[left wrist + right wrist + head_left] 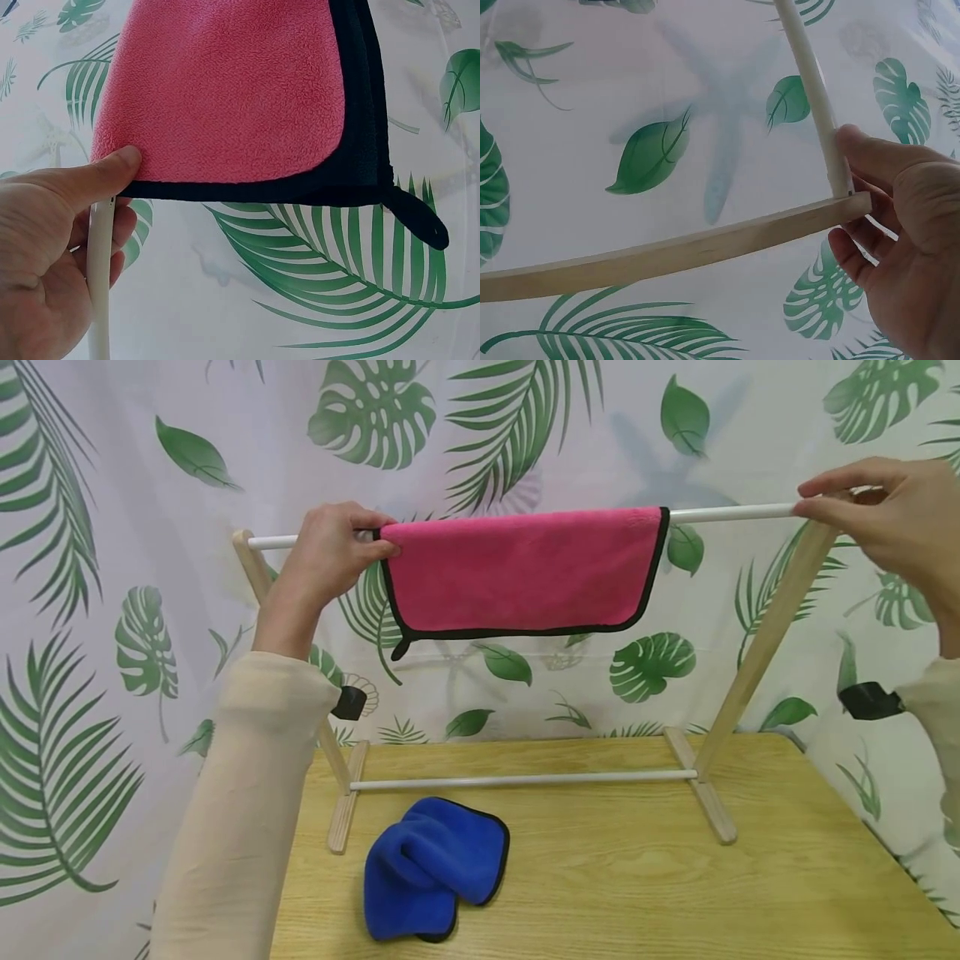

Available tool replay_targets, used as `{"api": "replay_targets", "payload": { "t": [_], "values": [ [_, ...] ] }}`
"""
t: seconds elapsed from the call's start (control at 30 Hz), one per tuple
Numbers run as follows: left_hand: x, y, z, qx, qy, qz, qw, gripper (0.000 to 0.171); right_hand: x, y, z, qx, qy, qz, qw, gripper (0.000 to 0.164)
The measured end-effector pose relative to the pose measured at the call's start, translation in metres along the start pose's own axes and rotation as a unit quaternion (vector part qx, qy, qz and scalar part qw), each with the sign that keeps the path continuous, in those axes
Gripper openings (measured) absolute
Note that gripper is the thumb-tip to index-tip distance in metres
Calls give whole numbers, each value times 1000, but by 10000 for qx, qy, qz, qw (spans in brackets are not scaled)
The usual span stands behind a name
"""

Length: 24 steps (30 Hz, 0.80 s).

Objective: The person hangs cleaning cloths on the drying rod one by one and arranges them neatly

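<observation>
A pink towel [525, 572] with black edging hangs folded over the white top rod [731, 513] of a wooden rack. My left hand [333, 547] pinches the towel's left end against the rod; in the left wrist view the thumb lies on the pink cloth [232, 90] and the fingers are behind the rod [100, 277]. A black loop [420, 221] dangles from the towel's lower corner. At the rod's right end, my right hand [892, 514] grips the rod with thumb and fingers, where it meets the wooden upright [667, 247].
A blue towel [435, 868] with black edging lies crumpled on the wooden table [637, 893], in front of the rack's lower white rod [525, 780]. The rack's right foot [701, 785] stands on the table. Behind hangs a leaf-patterned curtain [570, 460].
</observation>
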<state>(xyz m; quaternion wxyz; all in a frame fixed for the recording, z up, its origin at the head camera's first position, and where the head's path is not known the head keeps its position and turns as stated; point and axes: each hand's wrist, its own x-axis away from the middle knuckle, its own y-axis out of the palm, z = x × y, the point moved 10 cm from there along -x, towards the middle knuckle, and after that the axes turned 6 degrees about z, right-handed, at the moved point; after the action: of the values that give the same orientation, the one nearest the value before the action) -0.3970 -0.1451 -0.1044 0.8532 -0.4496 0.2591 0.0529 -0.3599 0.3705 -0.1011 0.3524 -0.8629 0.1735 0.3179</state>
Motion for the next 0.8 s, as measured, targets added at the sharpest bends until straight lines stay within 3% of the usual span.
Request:
{"api": "replay_targets", "payload": {
  "t": [0.17,0.5,0.6,0.8],
  "values": [
    [0,0,0,14,0,14,10000,34,2,1,9,-201,-7,112,9997,23],
    [2,-1,0,-15,32,61,10000,35,-1,7,21,-1798,5,134,9836,30],
    [4,-2,2,-77,170,109,9998,36,-2,8,25,-2332,33,70,9724,30],
    [12,-6,8,-74,683,370,9970,47,-5,15,35,-3595,435,-92,9321,27]
  ]
}}
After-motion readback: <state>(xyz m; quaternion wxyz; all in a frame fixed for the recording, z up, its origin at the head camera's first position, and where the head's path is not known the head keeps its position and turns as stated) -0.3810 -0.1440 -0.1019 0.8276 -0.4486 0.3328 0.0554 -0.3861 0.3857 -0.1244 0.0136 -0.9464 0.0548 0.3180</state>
